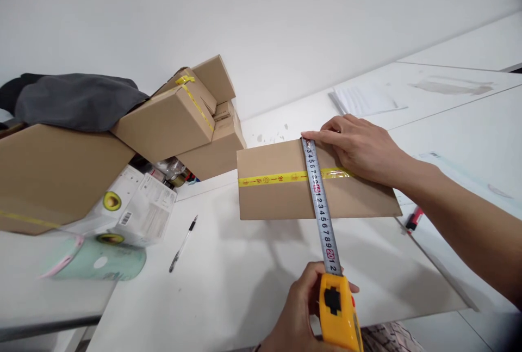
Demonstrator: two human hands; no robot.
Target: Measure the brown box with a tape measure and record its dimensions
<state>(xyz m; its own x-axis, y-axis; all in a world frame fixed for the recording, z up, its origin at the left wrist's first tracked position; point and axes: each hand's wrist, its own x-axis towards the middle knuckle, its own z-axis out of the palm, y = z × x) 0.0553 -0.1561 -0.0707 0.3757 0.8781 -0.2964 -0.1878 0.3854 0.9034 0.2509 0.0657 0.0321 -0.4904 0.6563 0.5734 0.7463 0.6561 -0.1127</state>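
Observation:
A brown cardboard box (277, 199) with yellow printed tape along its top stands on the white table. Across its top lies the extended metal blade of a tape measure (340, 308), whose yellow case is near the table's front edge. My left hand (296, 308) is wrapped round that case. At the box's far edge, my right hand (359, 145) presses the blade's end with its index finger, and the other fingers rest over the box. The blade runs past the near edge of the box towards the case, with numbers just above 20 showing beside it.
Left of the box lie a black-capped pen (183, 243), a white carton with avocado pictures (138, 205) and a mint-green cylinder (101, 259). Behind them are stacked cardboard boxes (163, 123) and a dark cloth (77, 99). Papers (367, 100) and a red marker (415, 220) lie to the right.

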